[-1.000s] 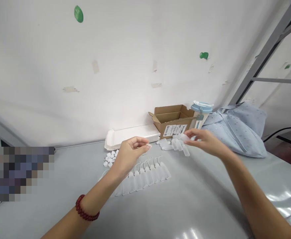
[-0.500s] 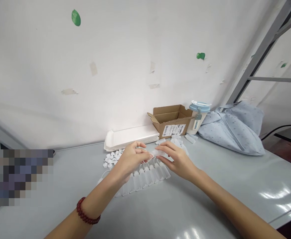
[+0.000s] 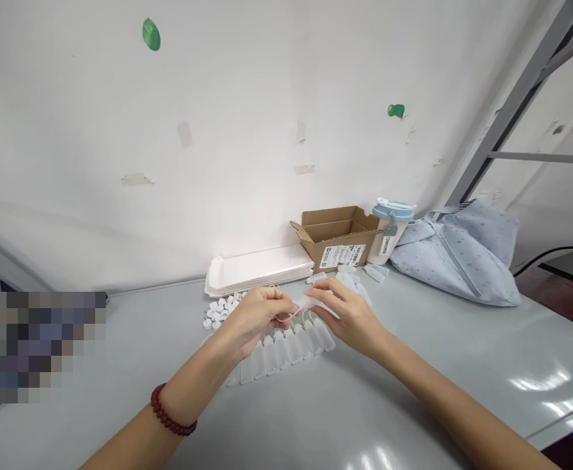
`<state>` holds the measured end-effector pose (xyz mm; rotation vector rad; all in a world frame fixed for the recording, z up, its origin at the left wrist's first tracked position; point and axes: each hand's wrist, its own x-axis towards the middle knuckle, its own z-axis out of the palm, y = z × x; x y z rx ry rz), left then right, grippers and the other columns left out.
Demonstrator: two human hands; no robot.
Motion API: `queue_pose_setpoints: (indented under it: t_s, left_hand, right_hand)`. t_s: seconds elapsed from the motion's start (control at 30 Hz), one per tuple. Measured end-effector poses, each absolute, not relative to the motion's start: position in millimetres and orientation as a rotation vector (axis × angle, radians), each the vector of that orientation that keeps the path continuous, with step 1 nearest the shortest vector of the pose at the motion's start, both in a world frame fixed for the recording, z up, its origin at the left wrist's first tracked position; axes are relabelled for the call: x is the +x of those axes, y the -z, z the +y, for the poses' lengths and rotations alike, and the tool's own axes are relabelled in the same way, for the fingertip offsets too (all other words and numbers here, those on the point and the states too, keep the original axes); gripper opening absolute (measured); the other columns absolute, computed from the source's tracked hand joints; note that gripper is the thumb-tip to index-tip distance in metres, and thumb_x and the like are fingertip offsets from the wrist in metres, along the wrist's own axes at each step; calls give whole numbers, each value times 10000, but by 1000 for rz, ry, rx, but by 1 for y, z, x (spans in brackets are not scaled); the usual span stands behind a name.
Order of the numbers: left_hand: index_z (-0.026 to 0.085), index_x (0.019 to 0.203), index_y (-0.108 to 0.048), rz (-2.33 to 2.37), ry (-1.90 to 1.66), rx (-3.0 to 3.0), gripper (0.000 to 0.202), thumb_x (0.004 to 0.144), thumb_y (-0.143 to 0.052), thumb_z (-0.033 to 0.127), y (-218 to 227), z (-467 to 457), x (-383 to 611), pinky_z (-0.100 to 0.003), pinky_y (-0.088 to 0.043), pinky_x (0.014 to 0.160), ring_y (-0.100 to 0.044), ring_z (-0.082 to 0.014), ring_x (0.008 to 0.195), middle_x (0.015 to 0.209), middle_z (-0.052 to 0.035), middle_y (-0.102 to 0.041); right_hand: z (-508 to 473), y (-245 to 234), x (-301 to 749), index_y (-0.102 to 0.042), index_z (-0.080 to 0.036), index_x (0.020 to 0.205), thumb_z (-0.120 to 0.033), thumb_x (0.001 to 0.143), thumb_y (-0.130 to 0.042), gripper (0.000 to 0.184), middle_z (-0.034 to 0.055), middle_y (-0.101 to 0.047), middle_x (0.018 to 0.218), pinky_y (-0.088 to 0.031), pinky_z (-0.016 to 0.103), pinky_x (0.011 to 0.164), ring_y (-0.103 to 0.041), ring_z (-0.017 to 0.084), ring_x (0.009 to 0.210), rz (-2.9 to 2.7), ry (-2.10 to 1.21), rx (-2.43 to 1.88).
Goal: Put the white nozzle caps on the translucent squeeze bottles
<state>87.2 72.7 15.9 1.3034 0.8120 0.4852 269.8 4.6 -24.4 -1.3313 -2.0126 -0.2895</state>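
Note:
Above the table, my left hand (image 3: 260,316) pinches a thin white cord near its fingertips. Facing it, my right hand (image 3: 352,316) has thumb and fingers closed round a small translucent plastic sleeve (image 3: 306,301). The sleeve's end touches the left fingertips, which hide the join. Below both hands lies a row of several similar translucent sleeves (image 3: 289,346), side by side with cords looping from their tops. A pile of small white caps (image 3: 218,312) is just behind my left hand. More loose translucent sleeves (image 3: 352,282) lie beyond my right hand.
A stack of flat white trays (image 3: 262,267) rests against the wall. Beside it stand an open cardboard box (image 3: 340,241) and a cup with a blue lid (image 3: 391,222). A light-blue cloth bag (image 3: 457,261) lies to the right on the grey table (image 3: 414,391).
My left fingers have curled in closer, and the cord now shows across them. My right hand stays almost in place with the sleeve.

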Motion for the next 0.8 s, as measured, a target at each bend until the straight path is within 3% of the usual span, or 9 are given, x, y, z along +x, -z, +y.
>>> queue_pose_setpoints:
  t_s: [0.3,0.57,0.8]
  left_hand:
    - [145,617,-625,821,-523,1250,154,681,-707,259,-17,70,89,-284,-493,646,-542,-115,608,647,-3,-556]
    - [173,747,-685,832,-596,1367,105,712,-680,271,-22,71,88,-275,-484,667,-581,-138,725,794,-24,-621]
    - [185,785,-674,732,-648,1581,143,737,-668,319,-21,74,89,-244,-445,666,-548,-130,750,830,-8,-638]
  right_hand:
    - [4,25,268,-572,-209,1069,-233,902,-466,199,105,-602,964,-533,331,669,-605,199,828,-1964,182,-1319]
    - [1,18,259,-632,-202,998,-311,840,-585,198,46,-633,809,-483,254,532,-572,156,679,-1759,-236,-1314]
    - [-2,9,253,-660,-184,897,-292,814,-610,146,13,-632,744,-451,225,543,-558,131,653,-1642,-524,-1365]
